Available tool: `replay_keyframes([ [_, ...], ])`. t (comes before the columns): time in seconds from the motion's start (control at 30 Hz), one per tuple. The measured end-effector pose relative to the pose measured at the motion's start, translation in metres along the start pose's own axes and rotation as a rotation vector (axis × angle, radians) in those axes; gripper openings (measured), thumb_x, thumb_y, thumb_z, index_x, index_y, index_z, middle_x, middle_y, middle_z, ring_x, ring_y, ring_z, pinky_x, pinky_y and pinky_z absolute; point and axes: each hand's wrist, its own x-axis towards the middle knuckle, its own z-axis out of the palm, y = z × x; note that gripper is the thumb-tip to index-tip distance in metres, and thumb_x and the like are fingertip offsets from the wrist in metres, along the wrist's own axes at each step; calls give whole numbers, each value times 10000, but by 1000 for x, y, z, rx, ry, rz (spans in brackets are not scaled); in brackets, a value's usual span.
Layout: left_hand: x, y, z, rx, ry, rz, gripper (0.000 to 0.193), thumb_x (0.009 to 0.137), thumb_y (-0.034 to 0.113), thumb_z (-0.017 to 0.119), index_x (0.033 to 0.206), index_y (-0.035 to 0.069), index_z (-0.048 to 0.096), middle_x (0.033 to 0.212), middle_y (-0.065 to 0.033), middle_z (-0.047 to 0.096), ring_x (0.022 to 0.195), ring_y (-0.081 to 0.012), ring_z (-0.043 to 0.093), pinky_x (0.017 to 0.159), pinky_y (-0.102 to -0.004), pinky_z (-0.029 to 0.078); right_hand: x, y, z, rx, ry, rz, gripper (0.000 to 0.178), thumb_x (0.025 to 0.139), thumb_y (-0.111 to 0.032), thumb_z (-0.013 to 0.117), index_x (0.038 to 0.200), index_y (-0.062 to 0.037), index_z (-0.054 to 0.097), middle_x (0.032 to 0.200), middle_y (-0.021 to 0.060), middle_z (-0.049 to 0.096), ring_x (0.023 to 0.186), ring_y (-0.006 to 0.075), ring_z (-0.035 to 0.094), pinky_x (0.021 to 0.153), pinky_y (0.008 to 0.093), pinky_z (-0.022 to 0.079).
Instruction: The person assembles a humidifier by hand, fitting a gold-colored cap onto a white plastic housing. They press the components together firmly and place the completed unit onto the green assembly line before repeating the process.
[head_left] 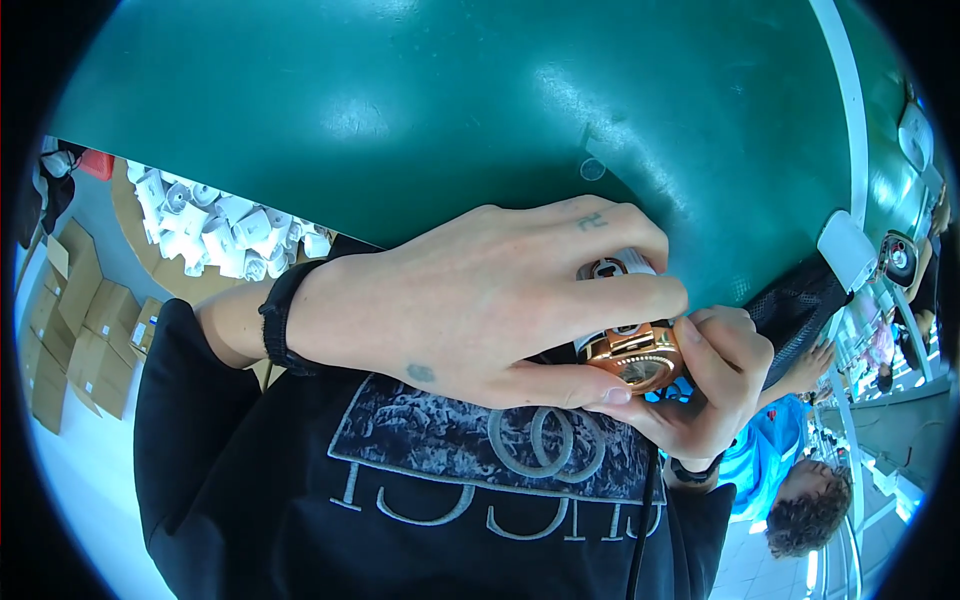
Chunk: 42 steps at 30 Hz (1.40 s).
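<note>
My left hand (480,300), with a black band on its wrist, reaches in from the left and wraps over a small round rose-gold metal part (640,360). A white cylindrical piece (628,264) shows above the metal part, between my fingers. My right hand (715,385) comes up from the lower right and pinches the same part from the side, thumb against its rim. Both hands hold it close to my chest, over my black printed shirt (430,480). Most of the part is hidden by my fingers.
A green table surface (480,120) fills the top, with a white strip (852,110) along its right side. A heap of white parts (215,230) and cardboard boxes (80,335) lie at the left. Another person in a blue top (790,480) is at the lower right, near a black mesh piece (800,305).
</note>
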Motion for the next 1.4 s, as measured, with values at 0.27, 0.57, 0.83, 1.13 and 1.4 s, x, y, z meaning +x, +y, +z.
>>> replay_keyframes([
  [0.27, 3, 2, -4, -14, -32, -15, 584, 889, 321, 748, 1380, 63, 562, 1363, -174, 533, 1200, -386, 601, 859, -443, 581, 7, -2, -4, -30, -42, 12, 877, 643, -450, 970, 1302, -17, 588, 1170, 157, 546, 975, 300, 605, 802, 410, 507],
  [0.57, 0, 3, -3, -73, -171, 0, 535, 958, 292, 687, 1387, 10, 539, 1385, -185, 533, 1315, -416, 537, 992, -495, 530, 2, 21, 20, 680, 17, 206, 749, 766, -275, 927, 1365, -12, 562, 1160, 161, 556, 1005, 284, 618, 834, 403, 532],
  [0.83, 5, 5, -14, -75, -239, -22, 555, 971, 316, 685, 1419, 29, 529, 1349, -175, 557, 1280, -388, 547, 943, -465, 554, 31, 22, 15, 686, -106, 266, 669, 897, -306, 799, 1445, -20, 542, 1393, 212, 558, 1153, 311, 614, 945, 413, 513],
  [1.13, 12, 7, -24, -1, -404, -67, 530, 982, 336, 668, 1411, 49, 548, 1308, -173, 590, 1201, -386, 580, 893, -454, 577, 33, 34, 20, 657, -173, 52, 603, 894, -362, 785, 1382, -35, 647, 1406, 209, 575, 1207, 354, 606, 958, 439, 538],
  [1.4, 14, 1, -25, -53, -362, -86, 549, 1048, 408, 551, 1438, 23, 515, 1355, -219, 556, 1226, -418, 559, 981, -486, 531, 41, 35, 20, 580, -87, 13, 822, 751, -522, 859, 1375, -30, 647, 1345, 182, 577, 1144, 355, 634, 919, 454, 563],
])
